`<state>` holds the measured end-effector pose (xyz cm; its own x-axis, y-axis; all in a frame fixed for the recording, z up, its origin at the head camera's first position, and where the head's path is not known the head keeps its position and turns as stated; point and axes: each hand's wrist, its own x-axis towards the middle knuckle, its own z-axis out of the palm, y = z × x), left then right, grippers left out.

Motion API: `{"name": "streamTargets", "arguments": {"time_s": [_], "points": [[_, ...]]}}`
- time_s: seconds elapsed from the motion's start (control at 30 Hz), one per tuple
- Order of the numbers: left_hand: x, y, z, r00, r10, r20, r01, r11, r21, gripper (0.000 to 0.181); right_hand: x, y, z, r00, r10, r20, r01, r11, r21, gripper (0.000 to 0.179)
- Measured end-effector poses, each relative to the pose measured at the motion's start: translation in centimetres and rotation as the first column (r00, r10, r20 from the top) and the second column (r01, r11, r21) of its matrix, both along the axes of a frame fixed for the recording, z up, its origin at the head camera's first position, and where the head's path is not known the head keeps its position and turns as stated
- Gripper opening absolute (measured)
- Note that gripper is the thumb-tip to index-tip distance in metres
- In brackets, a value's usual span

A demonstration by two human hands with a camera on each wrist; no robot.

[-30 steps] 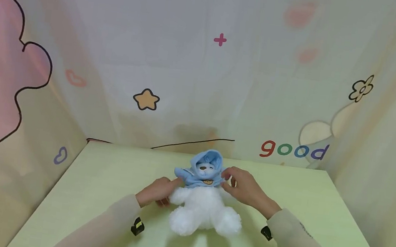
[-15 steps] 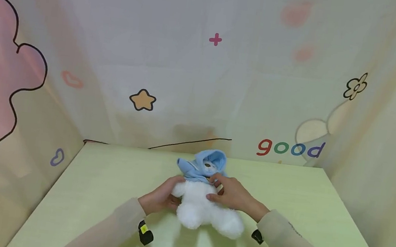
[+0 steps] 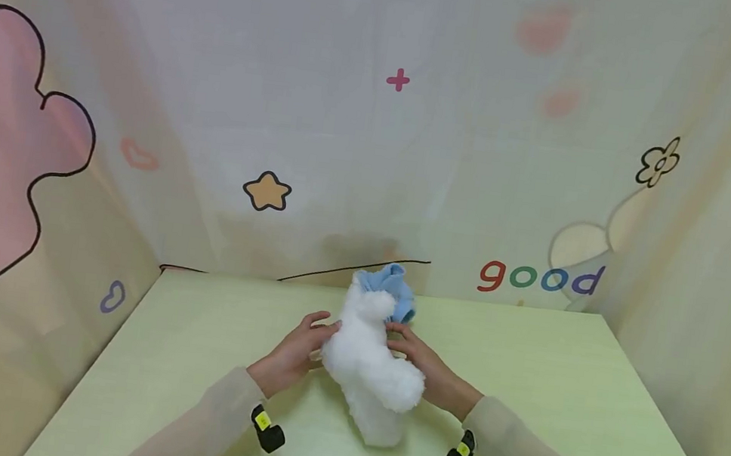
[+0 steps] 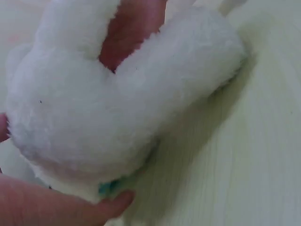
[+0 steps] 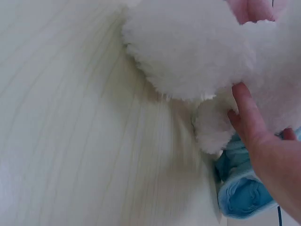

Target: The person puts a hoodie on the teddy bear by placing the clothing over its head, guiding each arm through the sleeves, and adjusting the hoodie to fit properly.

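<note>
We find the white plush toy (image 3: pixel 359 357) turned sideways over the bench (image 3: pixel 223 325), between left grip (image 3: pixel 294 352) and right grip (image 3: pixel 439 378), both touching it with fingers apart, and judge it light, soft, best held round its torso (image 3: pixel 352 337).

Soft shadows on table (image 3: pixel 513 360); wrist views dimmer, softer.

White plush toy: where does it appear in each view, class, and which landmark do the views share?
Head: plush toy, low, slightly right of centre, between the left hand and right hand.
Left wrist: across the upper left, one limb reaching right.
Right wrist: upper right, running off the edge.
Shared landmark: the pale tabletop.
</note>
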<state>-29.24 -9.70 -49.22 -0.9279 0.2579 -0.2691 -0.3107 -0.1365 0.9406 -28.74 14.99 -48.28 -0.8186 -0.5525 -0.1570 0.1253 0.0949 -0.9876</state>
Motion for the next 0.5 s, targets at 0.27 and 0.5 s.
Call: {"name": "streamTargets", "arguments": {"time_s": [0.27,0.5], "points": [[0.7,1.1,1.0,1.0,0.001,-0.03,-0.002,0.999,-0.034,0.075,0.4,-0.3,0.6,0.991,0.092,0.096,-0.091,0.996,-0.015,0.07],[0.5,1.0,3.2,0.954,0.029,-0.299,-0.181,0.85,-0.496,0.058,-0.7,1.8,2.1,1.0,-0.008,0.013,0.007,0.998,0.055,0.061]]}}
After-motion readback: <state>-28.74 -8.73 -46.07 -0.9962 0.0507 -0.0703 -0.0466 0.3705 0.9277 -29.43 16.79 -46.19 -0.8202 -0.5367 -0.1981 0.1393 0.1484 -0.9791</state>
